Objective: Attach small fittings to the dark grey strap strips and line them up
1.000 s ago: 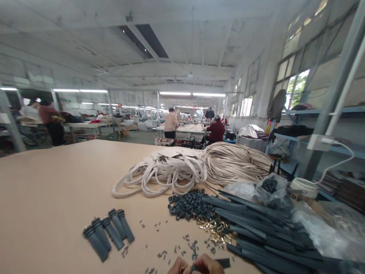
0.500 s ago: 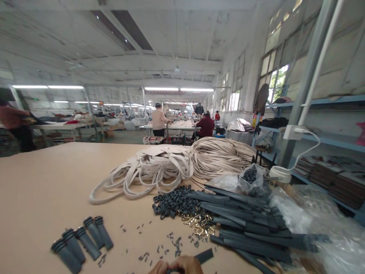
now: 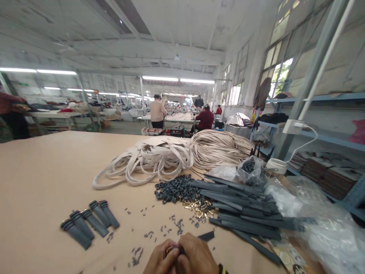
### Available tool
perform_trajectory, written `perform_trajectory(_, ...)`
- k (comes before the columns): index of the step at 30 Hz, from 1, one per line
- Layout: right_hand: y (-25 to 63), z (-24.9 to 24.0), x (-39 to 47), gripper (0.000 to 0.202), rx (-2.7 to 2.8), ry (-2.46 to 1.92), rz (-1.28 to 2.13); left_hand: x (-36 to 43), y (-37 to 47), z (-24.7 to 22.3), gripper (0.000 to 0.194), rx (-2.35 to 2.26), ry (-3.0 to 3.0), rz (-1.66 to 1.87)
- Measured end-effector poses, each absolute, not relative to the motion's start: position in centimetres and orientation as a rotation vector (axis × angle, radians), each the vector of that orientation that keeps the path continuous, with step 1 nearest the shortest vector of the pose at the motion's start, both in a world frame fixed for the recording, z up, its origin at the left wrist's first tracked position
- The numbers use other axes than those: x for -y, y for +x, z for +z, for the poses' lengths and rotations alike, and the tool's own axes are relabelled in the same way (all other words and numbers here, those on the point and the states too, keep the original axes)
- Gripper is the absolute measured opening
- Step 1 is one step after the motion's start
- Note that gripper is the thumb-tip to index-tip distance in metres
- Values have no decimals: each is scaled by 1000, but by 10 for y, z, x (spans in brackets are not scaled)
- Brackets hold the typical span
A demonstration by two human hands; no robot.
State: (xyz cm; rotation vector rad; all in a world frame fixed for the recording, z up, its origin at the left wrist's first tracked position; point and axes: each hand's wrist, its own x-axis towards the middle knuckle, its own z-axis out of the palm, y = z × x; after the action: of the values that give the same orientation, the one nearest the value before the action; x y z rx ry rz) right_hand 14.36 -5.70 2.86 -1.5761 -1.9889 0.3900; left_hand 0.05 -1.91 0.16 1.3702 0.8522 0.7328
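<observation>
Here, bottom centre of frame: left hand (image 3: 162,258) and right hand (image 3: 196,255) together, fingers clamped on small dark piece (image 3: 178,250) with gold-coloured bit, mostly hidden. Dark strip (image 3: 206,236) juts out beside right hand. Gold buckles (image 3: 199,208) above, on bench (image 3: 42,171); dark strap pile (image 3: 245,213) lower right; five finished-looking tabs (image 3: 89,220) lower left.
</observation>
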Motion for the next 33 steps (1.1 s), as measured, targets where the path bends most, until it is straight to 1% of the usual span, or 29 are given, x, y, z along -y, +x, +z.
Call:
perform_trajectory(4, 172, 57, 59, 22, 2020, -1489, 219, 25, 2, 11, 34, -874, 1398, 686)
perform_trajectory(6, 190, 62, 54, 22, 2068, -1541, 258, 26, 2, 15, 31, -838, 1392, 683)
perform_trajectory(7, 198, 62, 52, 16, 2127, -1592, 360, 25, 2, 15, 30, -824, 1379, 679)
perform_trajectory(8, 204, 61, 50, 16, 2189, -1627, 488, 25, 2, 15, 29, -811, 1367, 678)
perform_trajectory(11, 212, 60, 49, 23, 2275, -1594, 866, 24, 3, 12, 26, -798, 1353, 667)
perform_trajectory(15, 205, 59, 50, 22, 2123, -1423, 1356, 26, 5, 9, 24, -820, 1376, 646)
perform_trajectory(17, 200, 57, 50, 20, 2056, -1382, 1466, 26, 6, 9, 23, -832, 1386, 644)
perform_trajectory(23, 192, 51, 48, 23, 2034, -1330, 1503, 27, 7, 8, 23, -879, 1412, 641)
perform_trajectory(29, 193, 50, 45, 32, 2195, -1288, 1205, 29, 11, 13, 17, -959, 1425, 659)
perform_trajectory(33, 195, 46, 44, 34, 2189, -1279, 1219, 30, 12, 14, 16, -958, 1475, 641)
